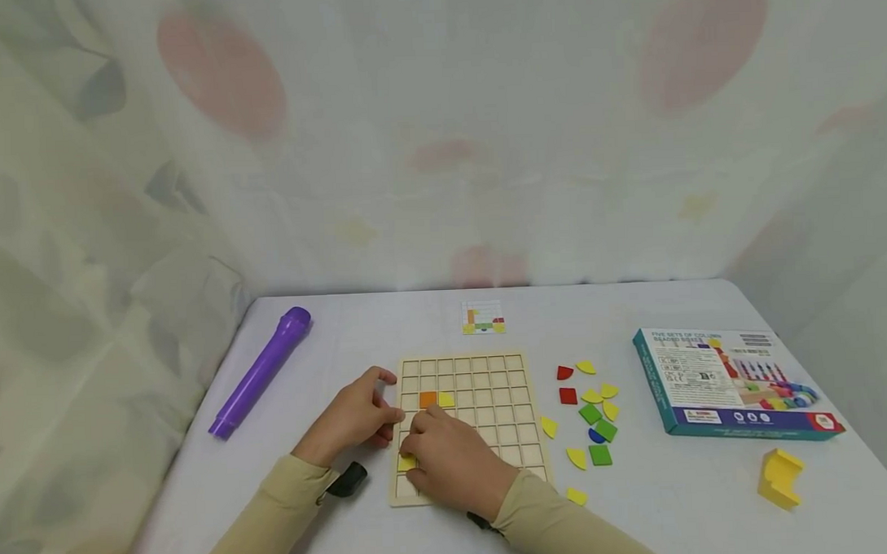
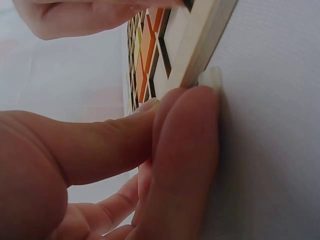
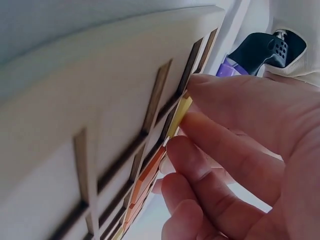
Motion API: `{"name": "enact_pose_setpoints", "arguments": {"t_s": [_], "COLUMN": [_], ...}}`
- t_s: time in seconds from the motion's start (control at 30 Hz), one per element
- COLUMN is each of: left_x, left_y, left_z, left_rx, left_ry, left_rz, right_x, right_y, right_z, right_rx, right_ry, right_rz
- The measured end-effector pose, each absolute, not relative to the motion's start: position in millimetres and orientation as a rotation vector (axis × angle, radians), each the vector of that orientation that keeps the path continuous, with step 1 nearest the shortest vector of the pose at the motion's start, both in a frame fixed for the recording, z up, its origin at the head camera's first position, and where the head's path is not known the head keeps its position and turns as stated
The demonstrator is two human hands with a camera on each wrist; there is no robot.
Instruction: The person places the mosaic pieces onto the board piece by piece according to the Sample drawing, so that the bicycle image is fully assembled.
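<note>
A wooden grid board (image 1: 502, 412) lies flat on the table. My left hand (image 1: 355, 415) grips its left edge, the thumb over the rim and a finger against the side in the left wrist view. Over the board's lower left, my right hand (image 1: 460, 460) pinches a yellow tile (image 3: 181, 114) between thumb and fingertip, at a cell near the left edge. The tile's full outline is hidden by the fingers. Farther up the grid sit an orange square tile (image 1: 428, 400) and a yellow tile (image 1: 446, 400). The right hand partly covers the cells below them.
Right of the board lie loose tiles: red (image 1: 568, 396), green (image 1: 600, 455), yellow (image 1: 577, 458) and blue (image 1: 596, 436). A pattern card (image 1: 483, 317) is behind the board. A purple microphone-shaped tube (image 1: 262, 373) lies left; a toy box (image 1: 737, 385) and yellow block (image 1: 781, 479) stand right.
</note>
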State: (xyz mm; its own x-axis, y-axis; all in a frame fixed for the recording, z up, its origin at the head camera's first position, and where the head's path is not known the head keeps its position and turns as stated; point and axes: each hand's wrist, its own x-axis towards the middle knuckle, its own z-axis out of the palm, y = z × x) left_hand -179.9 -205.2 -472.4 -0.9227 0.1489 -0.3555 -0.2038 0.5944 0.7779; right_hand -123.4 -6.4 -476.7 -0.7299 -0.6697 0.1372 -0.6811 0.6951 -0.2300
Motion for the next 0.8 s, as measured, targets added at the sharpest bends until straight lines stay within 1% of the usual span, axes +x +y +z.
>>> {"name": "enact_pose_setpoints", "arguments": {"t_s": [0.63,0.8], "left_x": [-185.4,-185.2], "left_y": [-203.3,-204.3], "left_z": [-475.0,-475.7], "left_rx": [-0.034,-0.028], "left_ry": [2.464,2.476], "left_rz": [1.210,1.206], "right_x": [-122.0,-124.7], "right_y": [-5.8,0.5], "right_z": [-474.3,-469.6], "right_rx": [1.154,1.139], "right_ry": [-2.838,-2.837], "right_rz": [0.401,0.406]}}
